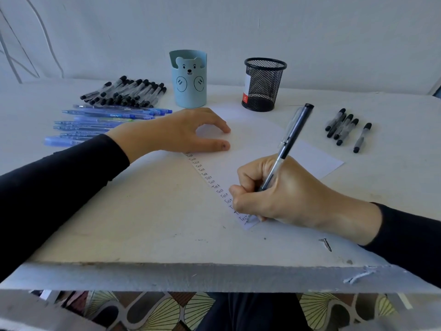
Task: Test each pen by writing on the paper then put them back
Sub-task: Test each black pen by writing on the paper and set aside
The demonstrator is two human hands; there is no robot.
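Lying at the far left of the surface [143, 211] is a heap of black pens [126, 91], with a row of blue pens [102, 120] just in front of it. Next comes the left hand [176, 134]. It rests on the top part of the paper [262, 144], and its fingers [219, 126] are loosely bent, pressing down and holding nothing. Behind it stands a blue bear cup [188, 91], and further right a black mesh cup [262, 91].

A line of small "Test" words [210, 180] runs down the left edge of the paper. At the bottom of that line the right hand [274, 194] grips the pen [291, 132], its fingers [245, 177] curled tight round the low end. The tip is hidden behind the hand. To the far right lies a small group of black pens [346, 130].

The step looks like writing one more word. To do it well, the left hand should press firmly so the paper does not slide. Little room seems left near the bottom corner, so the word should be small, or a new line should start beside the first. A light, even push should show whether the ink flows dark.
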